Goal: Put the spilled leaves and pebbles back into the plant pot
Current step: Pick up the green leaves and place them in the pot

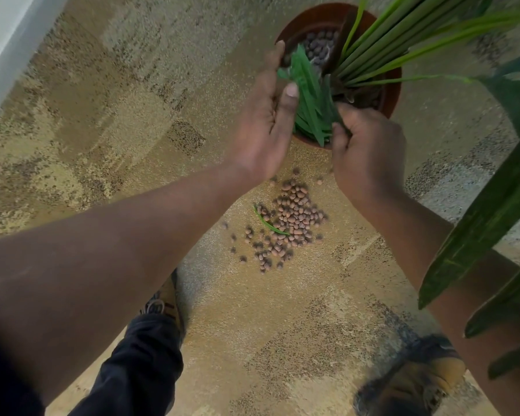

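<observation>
A round terracotta plant pot (305, 21) stands on the carpet at the top, with long green stems rising to the right and brown pebbles inside (317, 46). Over its near rim a bunch of loose green leaves (309, 100) is held between my two hands. My left hand (264, 124) cups the leaves from the left, thumb across them. My right hand (367, 148) grips their lower right end. A pile of spilled brown pebbles (288, 217) lies on the carpet below the hands, with one green leaf (269, 223) lying on it.
Mottled tan carpet (132, 115) covers the floor. A pale wall (0, 40) runs along the top left. Broad dark green leaves (493, 211) hang at the right edge. My two shoes, one (165, 304) at lower centre and one (415, 376) at lower right, stand below the pebbles.
</observation>
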Available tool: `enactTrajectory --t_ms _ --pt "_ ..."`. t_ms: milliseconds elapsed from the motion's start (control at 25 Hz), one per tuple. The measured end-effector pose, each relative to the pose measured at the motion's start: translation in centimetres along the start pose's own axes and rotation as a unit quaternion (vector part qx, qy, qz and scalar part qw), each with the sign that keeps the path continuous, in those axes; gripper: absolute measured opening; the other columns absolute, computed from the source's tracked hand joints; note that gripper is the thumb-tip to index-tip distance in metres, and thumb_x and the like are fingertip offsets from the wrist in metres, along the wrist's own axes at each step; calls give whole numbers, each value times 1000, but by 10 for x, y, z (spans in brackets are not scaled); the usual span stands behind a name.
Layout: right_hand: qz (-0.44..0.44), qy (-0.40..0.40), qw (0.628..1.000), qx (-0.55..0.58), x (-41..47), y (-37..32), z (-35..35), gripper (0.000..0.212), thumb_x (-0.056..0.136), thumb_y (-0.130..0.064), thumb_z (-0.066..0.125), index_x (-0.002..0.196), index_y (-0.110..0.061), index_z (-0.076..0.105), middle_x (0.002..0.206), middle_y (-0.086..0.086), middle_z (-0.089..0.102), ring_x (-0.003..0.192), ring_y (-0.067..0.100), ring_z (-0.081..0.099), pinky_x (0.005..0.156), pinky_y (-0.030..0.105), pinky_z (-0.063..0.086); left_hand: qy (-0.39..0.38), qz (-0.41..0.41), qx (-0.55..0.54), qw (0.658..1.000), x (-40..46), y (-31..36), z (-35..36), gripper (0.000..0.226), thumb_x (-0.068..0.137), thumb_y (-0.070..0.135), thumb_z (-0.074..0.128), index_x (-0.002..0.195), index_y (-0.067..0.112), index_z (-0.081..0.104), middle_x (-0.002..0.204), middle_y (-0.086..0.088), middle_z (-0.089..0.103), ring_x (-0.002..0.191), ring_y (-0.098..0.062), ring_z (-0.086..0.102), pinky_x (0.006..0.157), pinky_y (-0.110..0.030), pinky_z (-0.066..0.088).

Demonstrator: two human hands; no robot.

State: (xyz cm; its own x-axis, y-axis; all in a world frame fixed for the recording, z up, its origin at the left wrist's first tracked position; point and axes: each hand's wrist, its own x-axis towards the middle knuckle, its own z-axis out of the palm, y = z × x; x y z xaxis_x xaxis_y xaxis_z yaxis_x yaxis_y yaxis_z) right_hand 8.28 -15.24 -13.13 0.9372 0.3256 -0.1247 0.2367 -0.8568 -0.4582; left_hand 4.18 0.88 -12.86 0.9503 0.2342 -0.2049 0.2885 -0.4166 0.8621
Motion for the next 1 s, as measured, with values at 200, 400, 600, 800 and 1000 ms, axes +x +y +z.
enactTrajectory --t_ms 200,400,600,800,1000 --pt "-12 -29 997 67 -7 -6 8 46 97 -6 60 142 -1 51 128 16 69 115 28 68 98 38 56 -2 64 77 995 -4 -7 2 26 100 2 46 125 0 50 120 -7 58 114 -17 57 100 -36 50" --pt "-71 -137 984 -86 -20 3 18 55 97 -13 53 150 -6 40 157 10 43 148 33 31 115 53 29 -73 79 223 969 -5 -18 1 29 102 10 49 124 1 65 152 -18 42 144 -30 37 121 -41 32" --pt "-76 -92 985 -125 -35 3 19 57 87 -24 45 144 -21 46 166 2 25 152 34 20 106 59 28 -109 146 300 936 -5 -29 -2 41 101 5 44 141 -5 52 156 -22 40 150 -36 29 124 -48 25" --pt "-63 -39 997 -19 -70 8 26 42 82 -17 48 122 -19 61 155 11 40 143 34 35 104 57 34 -122 128 432 884 -26 -37 0 71 93 18 52 158 10 23 169 -18 7 156 -37 0 124 -61 9" --pt "-73 -75 994 -35 -90 14 35 35 81 -16 54 114 -18 65 147 10 46 137 35 42 100 53 37 -152 112 466 864 -12 -31 -1 79 82 17 57 155 11 28 164 -13 26 156 -38 2 124 -62 3"
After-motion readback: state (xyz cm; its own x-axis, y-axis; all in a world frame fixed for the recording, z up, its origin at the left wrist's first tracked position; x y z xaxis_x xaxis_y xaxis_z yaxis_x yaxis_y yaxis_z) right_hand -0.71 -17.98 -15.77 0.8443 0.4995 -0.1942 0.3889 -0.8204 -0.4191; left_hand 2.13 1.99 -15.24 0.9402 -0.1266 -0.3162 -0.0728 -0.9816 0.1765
